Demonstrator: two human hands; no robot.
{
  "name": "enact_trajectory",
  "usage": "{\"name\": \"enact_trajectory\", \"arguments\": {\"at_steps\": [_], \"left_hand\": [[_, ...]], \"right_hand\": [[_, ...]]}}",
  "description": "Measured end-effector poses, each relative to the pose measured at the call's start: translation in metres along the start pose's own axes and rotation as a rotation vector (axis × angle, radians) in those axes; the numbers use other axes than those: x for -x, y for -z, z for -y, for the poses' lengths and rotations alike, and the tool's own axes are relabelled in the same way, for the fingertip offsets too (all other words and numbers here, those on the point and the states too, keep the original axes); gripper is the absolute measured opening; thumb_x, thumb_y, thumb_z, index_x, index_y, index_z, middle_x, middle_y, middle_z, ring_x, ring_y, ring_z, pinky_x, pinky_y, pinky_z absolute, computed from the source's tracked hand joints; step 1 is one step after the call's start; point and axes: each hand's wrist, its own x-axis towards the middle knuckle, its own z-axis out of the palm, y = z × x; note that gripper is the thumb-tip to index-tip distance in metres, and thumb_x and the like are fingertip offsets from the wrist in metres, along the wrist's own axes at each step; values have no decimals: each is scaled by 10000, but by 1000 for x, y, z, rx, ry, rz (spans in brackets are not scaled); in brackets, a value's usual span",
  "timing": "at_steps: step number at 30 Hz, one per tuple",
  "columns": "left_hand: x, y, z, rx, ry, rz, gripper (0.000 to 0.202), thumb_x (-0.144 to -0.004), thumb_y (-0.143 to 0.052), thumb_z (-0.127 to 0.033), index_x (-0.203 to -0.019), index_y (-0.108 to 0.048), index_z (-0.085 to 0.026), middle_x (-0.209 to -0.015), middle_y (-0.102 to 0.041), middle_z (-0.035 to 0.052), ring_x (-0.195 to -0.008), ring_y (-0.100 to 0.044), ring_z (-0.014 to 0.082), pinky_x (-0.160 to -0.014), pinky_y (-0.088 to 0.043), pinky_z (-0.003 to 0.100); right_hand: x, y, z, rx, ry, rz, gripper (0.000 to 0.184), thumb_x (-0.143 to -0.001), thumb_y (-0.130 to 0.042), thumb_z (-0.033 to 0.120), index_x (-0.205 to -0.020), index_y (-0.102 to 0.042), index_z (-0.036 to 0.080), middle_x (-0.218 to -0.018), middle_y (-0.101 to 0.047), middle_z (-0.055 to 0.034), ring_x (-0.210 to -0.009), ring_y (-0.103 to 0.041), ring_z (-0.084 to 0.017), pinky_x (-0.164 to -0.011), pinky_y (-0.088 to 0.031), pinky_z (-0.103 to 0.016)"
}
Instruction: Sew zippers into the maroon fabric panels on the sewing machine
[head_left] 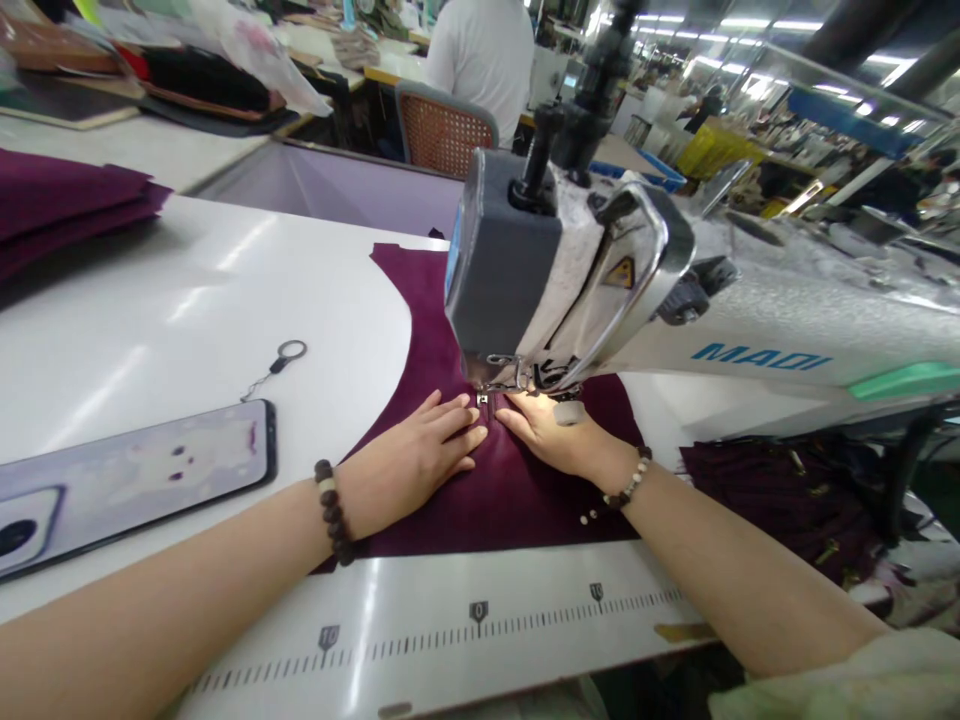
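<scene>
A dark purple fabric panel (pixel 495 510) lies flat under the head of a sewing machine (pixel 510 250). A short zipper (pixel 491 405) runs in the panel just below the presser foot. My left hand (pixel 420 450) rests flat on the cloth left of the zipper, its fingers stretched out and the fingertips beside it. On the other side, my right hand (pixel 559 430) presses on the fabric with thumb and fingers apart; some of its fingertips are hidden behind the machine head. Neither hand grips anything that I can see.
A phone (pixel 150 470) with a ring strap (pixel 291 350) lies on the left of the white table (pixel 315 290). Stacked purple fabric (pixel 67 205) sits at the far left. More purple pieces with zippers (pixel 780 490) lie at right. A person (pixel 487 60) sits ahead.
</scene>
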Motion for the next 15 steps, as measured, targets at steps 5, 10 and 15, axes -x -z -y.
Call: {"name": "enact_trajectory", "arguments": {"at_steps": [5,10,15], "left_hand": [[-5,3,7,36,22,40,278,-915,-404,-217,-1150,-522,-129,-1137,-531,122,-1182,-434,253,-1027,-321,479],[-10,6,14,41,17,56,273,-929,-367,-237,-1112,-539,-130,-1107,-528,113,-1119,-466,232,-1012,-341,452],[-11,7,15,44,22,71,275,-929,-361,-229,-1113,-541,-130,-1087,-528,108,-1116,-463,232,-1021,-326,448]], "right_hand": [[-6,2,-4,43,-1,32,283,-915,-387,284,-1030,-622,174,-1038,-640,-59,-1021,-555,-192,-918,-398,-334],[-13,11,-2,105,31,108,311,-866,-422,138,-1109,-609,189,-1146,-600,-67,-1089,-532,-219,-931,-408,-361],[-17,10,-3,50,36,118,347,-845,-422,87,-1113,-609,203,-1127,-613,-54,-1116,-521,-192,-974,-382,-334]]}}
